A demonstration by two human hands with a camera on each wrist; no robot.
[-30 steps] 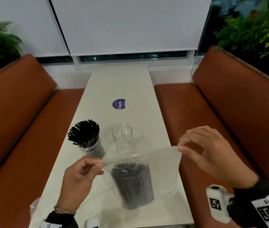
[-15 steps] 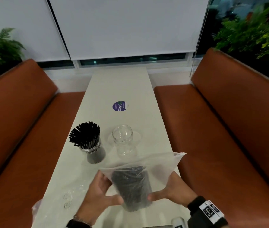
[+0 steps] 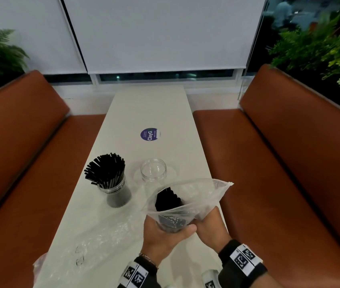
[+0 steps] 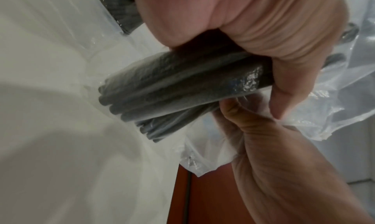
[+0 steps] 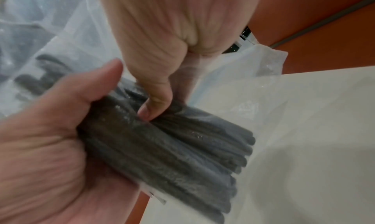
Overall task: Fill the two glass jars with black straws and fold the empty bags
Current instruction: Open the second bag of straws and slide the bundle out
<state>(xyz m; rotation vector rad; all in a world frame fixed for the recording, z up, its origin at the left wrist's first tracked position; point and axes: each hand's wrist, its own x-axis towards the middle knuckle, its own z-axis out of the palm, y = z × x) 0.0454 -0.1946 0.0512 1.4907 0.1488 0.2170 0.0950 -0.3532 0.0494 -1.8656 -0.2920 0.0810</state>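
Note:
A clear plastic bag [image 3: 203, 196] with a bundle of black straws [image 3: 168, 199] inside is held over the near end of the white table [image 3: 152, 109], its open mouth tilted away from me. My left hand [image 3: 166, 230] grips the bundle's lower end through the plastic; it shows as straws [image 4: 178, 86] under my left hand [image 4: 253, 34]. My right hand [image 3: 207, 222] pinches the bag beside it, thumb on the straws [image 5: 172, 147]. Just beyond the bag stands an empty glass jar [image 3: 153, 169]. To its left is a jar [image 3: 116, 191] packed with black straws [image 3: 105, 170].
An empty crumpled clear bag [image 3: 102, 235] lies on the table's near left, reaching over the edge. A round purple sticker [image 3: 150, 134] is further up the table. Brown leather benches [image 3: 289, 173] run along both sides.
My hands let go of the bag's top corners, dropped to its lower end and gripped the straw bundle. The bag has since risen and tipped, mouth open, towards the empty jar.

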